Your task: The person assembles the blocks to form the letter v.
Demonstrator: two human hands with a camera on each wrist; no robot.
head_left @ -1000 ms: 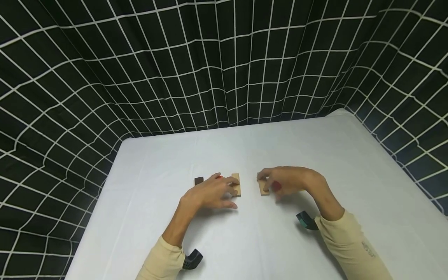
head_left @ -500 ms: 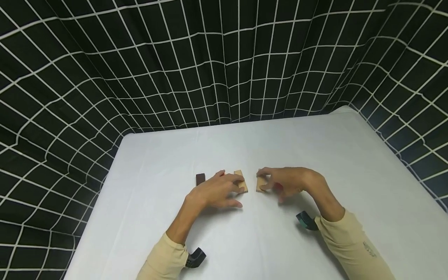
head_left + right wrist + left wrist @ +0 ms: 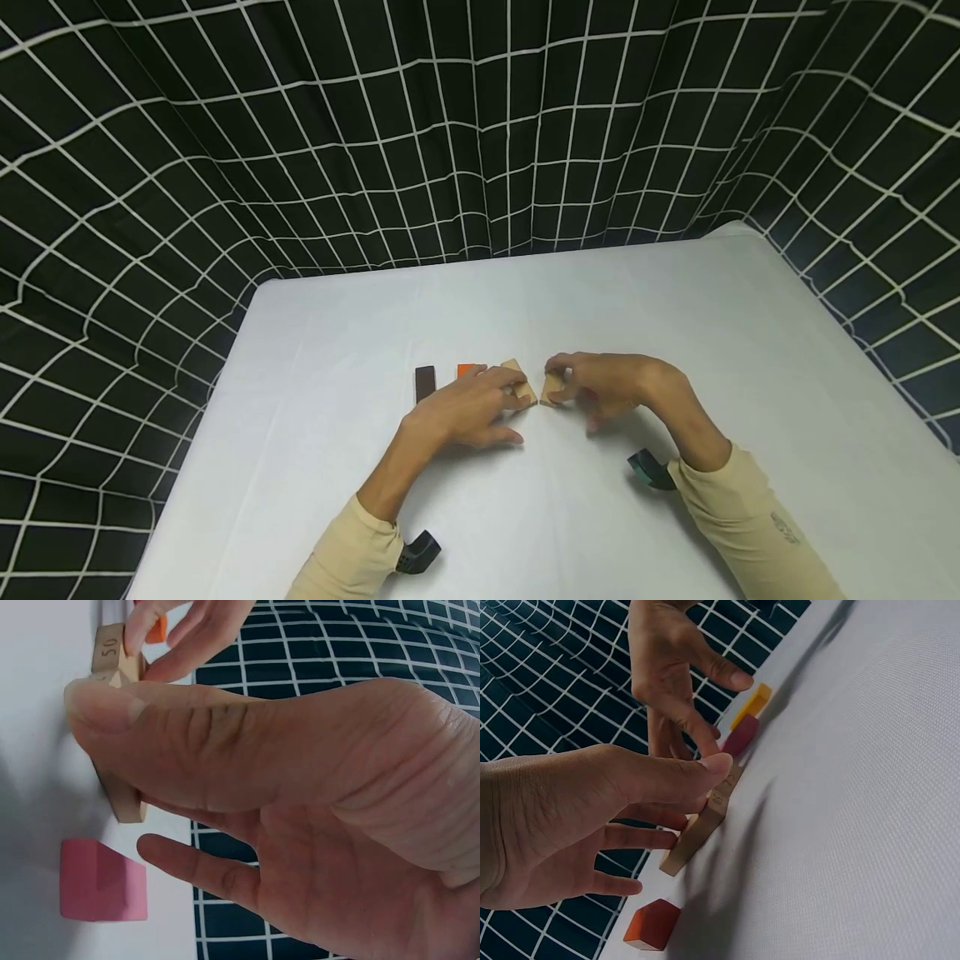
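Two pale wooden blocks lie on the white cloth in the head view, their near ends almost meeting in a V. On the left block [image 3: 527,390] rest fingers of my left hand [image 3: 471,408], its thumb held off to the near side. Fingers of my right hand [image 3: 609,382] touch the right block [image 3: 552,385] from above, with its thumb also apart. The left wrist view shows the left block [image 3: 694,841] with printed marks on its end. A printed 50 is readable on that block [image 3: 112,646] in the right wrist view, where my right thumb hides much of the other.
Left of the left hand lie a dark brown block [image 3: 425,383] and an orange block [image 3: 465,368], partly covered. A pink block [image 3: 103,881] sits beside the right hand, with a yellow block [image 3: 754,703] beyond it. A black grid curtain [image 3: 480,125] surrounds the table.
Both hands have slid their wooden blocks closer together. From nearly parallel, the blocks have turned so their near ends converge. More of the brown and orange blocks shows.
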